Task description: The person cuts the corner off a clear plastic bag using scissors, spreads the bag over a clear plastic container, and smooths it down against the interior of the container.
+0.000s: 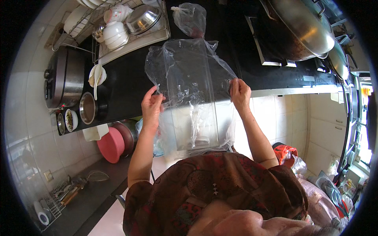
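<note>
A large clear plastic bag is spread flat between my two hands, from above the black countertop down to my shirt. My left hand pinches its left edge between thumb and fingers. On the opposite edge, my right hand grips the film with curled fingers. Just beyond the bag's far end lies a knotted clear plastic bag on the counter, with something reddish at its lower end.
A dish rack with bowls stands at the back left. Nearer are a rice cooker, a small bowl with a spoon and a steel bowl. A large metal wok occupies the stove at right. A pink basin sits below the counter.
</note>
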`<state>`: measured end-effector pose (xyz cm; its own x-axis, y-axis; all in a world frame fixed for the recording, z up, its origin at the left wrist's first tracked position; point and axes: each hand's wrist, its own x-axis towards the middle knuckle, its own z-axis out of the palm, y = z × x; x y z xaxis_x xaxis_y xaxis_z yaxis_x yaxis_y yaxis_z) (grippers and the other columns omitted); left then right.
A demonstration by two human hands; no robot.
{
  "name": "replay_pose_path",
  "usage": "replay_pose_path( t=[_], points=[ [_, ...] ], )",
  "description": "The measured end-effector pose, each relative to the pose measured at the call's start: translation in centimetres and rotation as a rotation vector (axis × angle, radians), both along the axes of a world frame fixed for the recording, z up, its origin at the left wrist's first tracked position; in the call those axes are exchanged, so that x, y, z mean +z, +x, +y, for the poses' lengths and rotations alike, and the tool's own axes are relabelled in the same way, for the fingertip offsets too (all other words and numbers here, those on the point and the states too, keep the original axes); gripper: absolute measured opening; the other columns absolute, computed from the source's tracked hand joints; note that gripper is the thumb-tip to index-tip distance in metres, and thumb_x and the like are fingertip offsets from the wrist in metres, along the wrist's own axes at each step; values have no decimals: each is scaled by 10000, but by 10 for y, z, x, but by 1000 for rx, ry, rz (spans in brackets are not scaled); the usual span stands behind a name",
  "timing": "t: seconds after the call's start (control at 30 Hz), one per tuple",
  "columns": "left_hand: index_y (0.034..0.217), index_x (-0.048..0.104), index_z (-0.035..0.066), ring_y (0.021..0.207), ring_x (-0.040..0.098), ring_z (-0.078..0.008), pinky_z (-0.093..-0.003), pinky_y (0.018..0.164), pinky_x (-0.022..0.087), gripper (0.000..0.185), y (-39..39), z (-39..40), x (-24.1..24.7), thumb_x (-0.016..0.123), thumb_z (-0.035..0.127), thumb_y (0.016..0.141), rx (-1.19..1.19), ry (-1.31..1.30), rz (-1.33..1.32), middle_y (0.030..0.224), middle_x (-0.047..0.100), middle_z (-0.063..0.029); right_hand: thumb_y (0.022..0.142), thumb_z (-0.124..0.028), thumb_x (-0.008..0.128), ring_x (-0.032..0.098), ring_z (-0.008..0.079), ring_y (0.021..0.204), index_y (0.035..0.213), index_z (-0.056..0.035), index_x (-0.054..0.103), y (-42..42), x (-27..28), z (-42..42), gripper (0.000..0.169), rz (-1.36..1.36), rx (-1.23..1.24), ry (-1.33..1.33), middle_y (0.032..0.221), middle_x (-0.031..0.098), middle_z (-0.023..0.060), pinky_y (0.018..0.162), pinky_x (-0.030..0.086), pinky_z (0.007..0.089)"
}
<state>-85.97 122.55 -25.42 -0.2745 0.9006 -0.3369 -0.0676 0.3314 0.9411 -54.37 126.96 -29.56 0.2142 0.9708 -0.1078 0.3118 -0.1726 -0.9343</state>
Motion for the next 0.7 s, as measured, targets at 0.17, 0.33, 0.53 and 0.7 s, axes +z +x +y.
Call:
replay_pose_path(
  t=[0.17,0.33,0.53,0.7],
  points=[
    [1357,463,59,667,544,-86,-225,579,471,509,-10,-4,-22,664,142,897,64,-29,69,996,609,-67,927,-186,496,644,251,517,965,14,631,10,2,1,245,-179,76,-203,694,643,166,517,525,348],
    [1364,443,44,1148,524,-334,-379,966,438,508,-27,37,10,627,146,902,-102,456,876,1281,511,-199,893,-54,567,640,304,967,1333,-18,467,5,47,-2,452,-635,102,181,1132,592,211,785,532,369],
    [1380,430,54,1284,438,-358,-387,1059,377,542,-6,132,-8,621,120,878,-307,639,982,1391,445,-206,848,-18,594,541,371,1152,1280,-20,522,-73,61,86,438,-535,246,530,1287,523,180,921,485,399],
    [1417,406,100,1184,561,-288,-346,963,454,564,-4,165,-57,609,117,891,-323,429,735,1298,555,-201,860,-28,543,491,369,1204,1317,-43,485,-90,7,138,461,-677,321,494,1305,507,174,990,428,407]
  ],
)
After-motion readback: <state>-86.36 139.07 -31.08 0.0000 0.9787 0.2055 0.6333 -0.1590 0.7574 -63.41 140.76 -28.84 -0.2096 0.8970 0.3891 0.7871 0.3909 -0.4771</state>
